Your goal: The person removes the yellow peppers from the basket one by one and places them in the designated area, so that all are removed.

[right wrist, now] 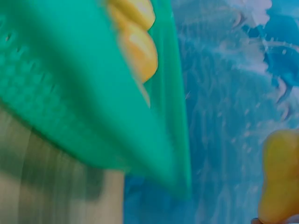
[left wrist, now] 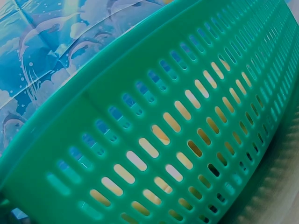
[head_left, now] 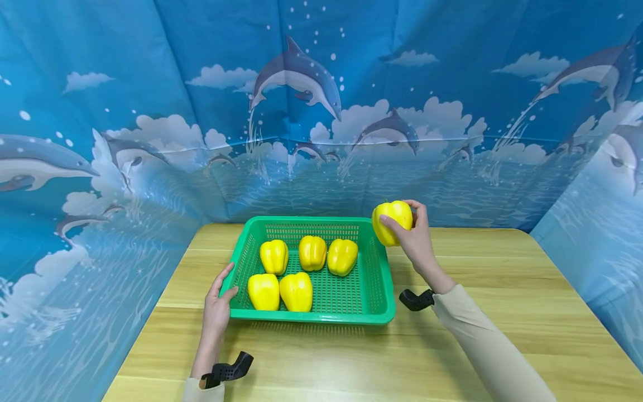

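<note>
Scene: from my remote seat I see a green basket (head_left: 369,279) sitting mid-worktop (head_left: 502,312), with a dolphin-print backdrop (head_left: 301,84) behind and on both sides.

Right hand (head_left: 417,237): raised off the worktop at about 1 o'clock from the basket's centre, fingers (head_left: 389,222) curled round a yellow pepper (head_left: 392,220). The pepper is in the air, just past the basket's far right corner and above the rim.

Left hand (head_left: 217,304): laid against the basket's near left corner at about 8 o'clock, fingers straight and a little apart, thumb touching the rim. It braces rather than clasps. The left wrist view shows only the slotted side wall (left wrist: 163,135) up close.

Basket contents: five more yellow peppers, three in a far row (head_left: 312,252) and two in a near row (head_left: 280,291), touching or nearly touching their neighbours. The right half of the basket floor is bare.

Right wrist view: blurred; I make out the green rim, some yellow inside, and the held pepper at the lower right edge (right wrist: 280,177).

Risk, grip: I judge the hold covers only one side of a smooth, rounded skin, so the pepper could roll out of the fingers.

Risk, rim: the pepper hangs over the edge line; a drop here could strike the rim and bounce onto the worktop.

Risk, basket: a knock on the light basket could slide it, since the left hand only rests against one corner.
</note>
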The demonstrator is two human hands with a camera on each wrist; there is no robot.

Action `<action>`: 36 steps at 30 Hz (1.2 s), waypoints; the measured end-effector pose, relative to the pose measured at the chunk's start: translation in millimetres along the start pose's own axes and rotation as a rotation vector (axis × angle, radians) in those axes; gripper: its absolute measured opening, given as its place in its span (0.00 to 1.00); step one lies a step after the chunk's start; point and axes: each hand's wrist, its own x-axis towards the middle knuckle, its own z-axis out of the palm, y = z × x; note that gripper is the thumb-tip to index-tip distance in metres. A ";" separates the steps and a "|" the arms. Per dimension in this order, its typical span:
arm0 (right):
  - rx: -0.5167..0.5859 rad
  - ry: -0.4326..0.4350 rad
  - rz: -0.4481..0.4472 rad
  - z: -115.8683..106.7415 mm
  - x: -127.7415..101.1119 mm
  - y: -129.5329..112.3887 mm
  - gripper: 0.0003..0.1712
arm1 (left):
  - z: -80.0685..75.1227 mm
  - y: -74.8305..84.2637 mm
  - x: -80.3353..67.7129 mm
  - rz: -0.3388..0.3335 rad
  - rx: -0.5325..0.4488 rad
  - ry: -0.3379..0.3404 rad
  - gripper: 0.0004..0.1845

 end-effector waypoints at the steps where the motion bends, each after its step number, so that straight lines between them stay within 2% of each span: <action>1: -0.007 0.010 0.007 -2.1 1.9 3.5 0.40 | 0.1 0.0 -0.1 0.000 0.000 0.001 0.27; 13: -0.149 0.060 0.163 -20.6 7.3 50.9 0.46 | 0.0 0.4 -4.5 0.006 -0.013 0.003 0.27; 23: -0.178 0.052 0.187 -27.3 6.3 72.5 0.48 | -0.9 3.6 -5.1 -0.005 -0.015 -0.014 0.26; 36: -0.278 0.028 0.235 -33.8 7.0 99.1 0.50 | -0.4 1.4 -1.8 0.008 -0.023 -0.016 0.27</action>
